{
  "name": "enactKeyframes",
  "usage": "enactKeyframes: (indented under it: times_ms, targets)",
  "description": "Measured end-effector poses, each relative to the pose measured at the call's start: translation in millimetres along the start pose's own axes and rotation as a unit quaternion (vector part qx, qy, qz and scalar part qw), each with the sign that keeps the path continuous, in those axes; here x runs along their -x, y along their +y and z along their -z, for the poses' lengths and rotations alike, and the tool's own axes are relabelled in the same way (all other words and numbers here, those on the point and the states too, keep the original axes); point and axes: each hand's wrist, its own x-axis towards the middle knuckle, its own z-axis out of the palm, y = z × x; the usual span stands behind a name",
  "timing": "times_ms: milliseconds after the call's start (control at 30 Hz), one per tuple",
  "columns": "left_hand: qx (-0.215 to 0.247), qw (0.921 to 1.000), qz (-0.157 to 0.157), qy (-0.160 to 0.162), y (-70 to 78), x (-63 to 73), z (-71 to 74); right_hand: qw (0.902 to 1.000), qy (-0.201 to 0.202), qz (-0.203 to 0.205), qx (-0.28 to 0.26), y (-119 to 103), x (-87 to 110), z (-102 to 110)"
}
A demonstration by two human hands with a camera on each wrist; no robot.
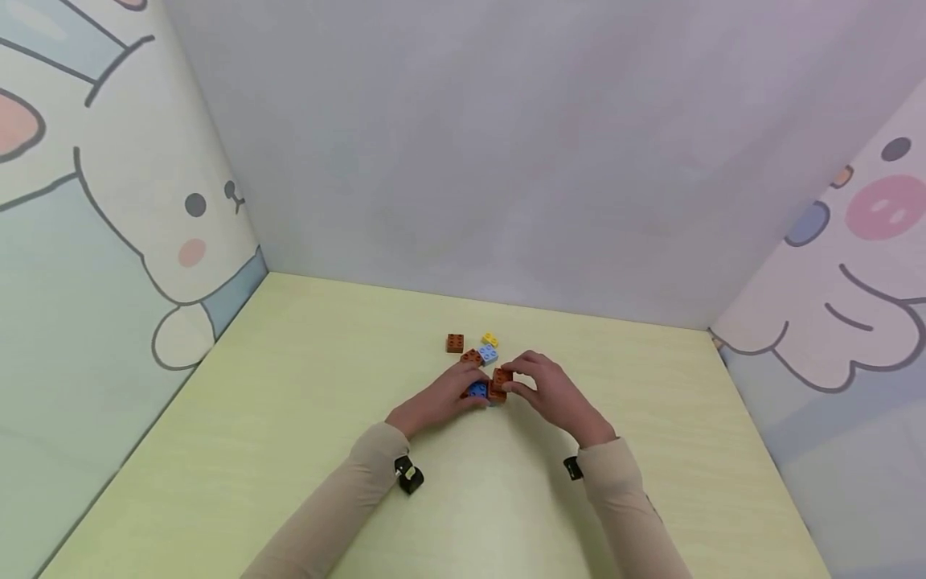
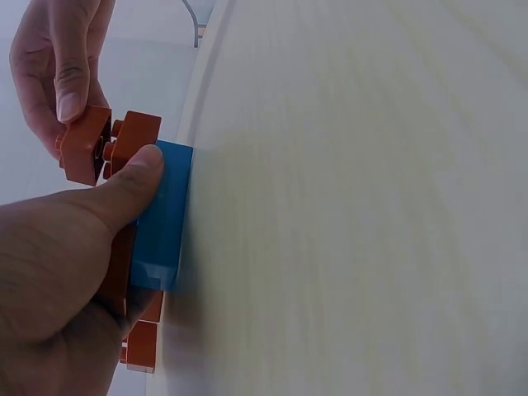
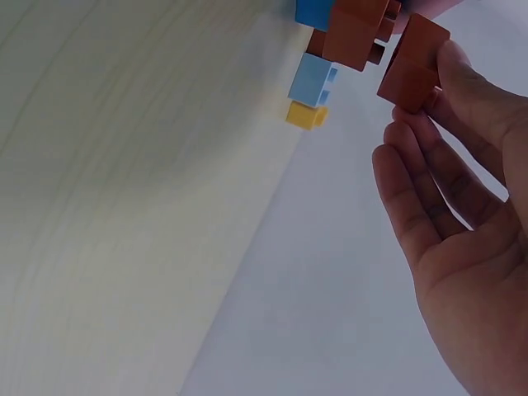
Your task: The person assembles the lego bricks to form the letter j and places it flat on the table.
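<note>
My right hand [image 1: 546,392] pinches a brown toy brick [image 3: 415,62] between thumb and fingers. This brick is tilted just above another brown brick [image 2: 136,139], with a small gap showing in the left wrist view. That lower brick sits on a long blue brick [image 2: 169,214] lying on the table. With thumb and fingers, my left hand [image 1: 448,394] grips the blue-based build from its side. A darker blue studded brick [image 1: 477,389] shows between the left thumb and fingers in the head view. The left palm and fingers hide part of the build.
Beyond the hands lie loose bricks on the pale yellow table [image 1: 325,362]: a brown one [image 1: 455,343], another brown one [image 1: 472,356] near the left fingers, a light blue one [image 1: 488,354] and a small yellow one [image 1: 490,339]. A grey wall [image 1: 470,161] rises behind.
</note>
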Motion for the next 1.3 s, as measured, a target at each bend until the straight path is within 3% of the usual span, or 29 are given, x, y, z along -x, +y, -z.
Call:
enactKeyframes:
  times_ms: [333,900,1300]
  targets:
    - [-0.013,0.9996,-0.024,0.011,0.4,2.2,-0.5,0.9995,-0.004,0.017,0.026,-4.7,1.8,-6.0]
    - [-0.018,0.9995,-0.023,0.007,1.9,0.9,-0.9,0.9991,-0.012,0.018,0.036,-8.6,-1.4,-6.1]
    - [-0.007,1.0000,-0.003,0.000,2.8,-0.9,-2.2,0.9985,-0.017,0.020,0.047,-8.8,-1.5,-5.4]
